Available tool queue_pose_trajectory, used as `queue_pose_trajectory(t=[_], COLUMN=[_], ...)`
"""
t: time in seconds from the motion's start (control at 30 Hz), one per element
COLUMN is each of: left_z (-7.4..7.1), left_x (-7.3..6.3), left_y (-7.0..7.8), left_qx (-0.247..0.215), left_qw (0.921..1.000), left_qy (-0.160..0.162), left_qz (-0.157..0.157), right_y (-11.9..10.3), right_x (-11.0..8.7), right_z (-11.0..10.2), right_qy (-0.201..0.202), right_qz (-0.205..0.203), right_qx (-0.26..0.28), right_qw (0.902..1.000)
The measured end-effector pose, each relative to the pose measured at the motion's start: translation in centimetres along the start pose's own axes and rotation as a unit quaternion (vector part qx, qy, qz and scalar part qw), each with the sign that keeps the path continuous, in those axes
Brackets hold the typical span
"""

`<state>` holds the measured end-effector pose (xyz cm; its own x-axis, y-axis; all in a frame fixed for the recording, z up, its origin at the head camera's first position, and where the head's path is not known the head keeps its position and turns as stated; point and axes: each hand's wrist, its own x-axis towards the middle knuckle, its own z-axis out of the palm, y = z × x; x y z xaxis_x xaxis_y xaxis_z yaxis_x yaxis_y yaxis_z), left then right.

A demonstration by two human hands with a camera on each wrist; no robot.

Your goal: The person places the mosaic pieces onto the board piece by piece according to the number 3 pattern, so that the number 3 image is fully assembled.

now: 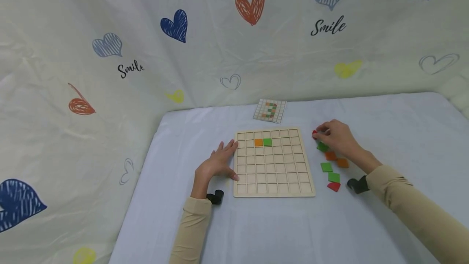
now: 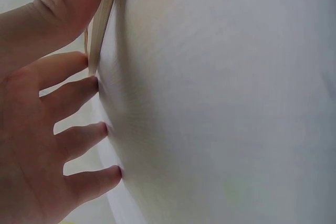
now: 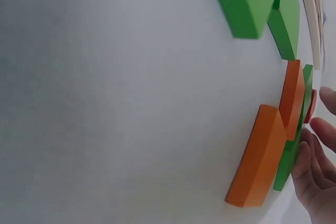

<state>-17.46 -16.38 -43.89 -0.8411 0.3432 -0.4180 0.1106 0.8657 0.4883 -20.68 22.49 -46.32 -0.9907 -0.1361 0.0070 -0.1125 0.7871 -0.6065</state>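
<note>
Currently right hand (image 1: pixel 335 137) has fingertips at red piece (image 1: pixel 314 134); can't tell if pinched. Left hand (image 1: pixel 218 161): fingers spread, thumb and index touching left edge of board (image 1: pixel 271 178). On board, orange tile (image 1: pixel 258 142) and green tile (image 1: pixel 268 142) side by side, second row from back. Loose tiles (image 1: pixel 326 167) right of board. Card (image 1: pixel 269 111) behind board, on white cloth (image 1: pixel 271 231).

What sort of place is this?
Likely a staged tabletop recording corner; the wider room isn't visible. Signs: a white-clothed table, a hanging sheet printed with hearts and "Smile" right behind it, and a wooden grid board with a pattern card beyond it.
</note>
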Motion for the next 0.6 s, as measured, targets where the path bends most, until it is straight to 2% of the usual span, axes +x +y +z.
queue_pose_trajectory(t=[0.27, 0.6], left_z=[0.09, 0.01], left_x=[0.14, 0.03], left_y=[-0.04, 0.01], left_qx=[-0.001, -0.006], left_qw=[1.0000, 1.0000], left_qy=[0.000, 0.000], left_qz=[0.004, -0.004], right_y=[0.22, -0.28], right_x=[0.33, 0.48], right_z=[0.56, 0.77], right_qy=[0.003, -0.022], right_qz=[-0.021, -0.039], right_qx=[-0.007, 0.009], right_qw=[0.9998, 0.9990])
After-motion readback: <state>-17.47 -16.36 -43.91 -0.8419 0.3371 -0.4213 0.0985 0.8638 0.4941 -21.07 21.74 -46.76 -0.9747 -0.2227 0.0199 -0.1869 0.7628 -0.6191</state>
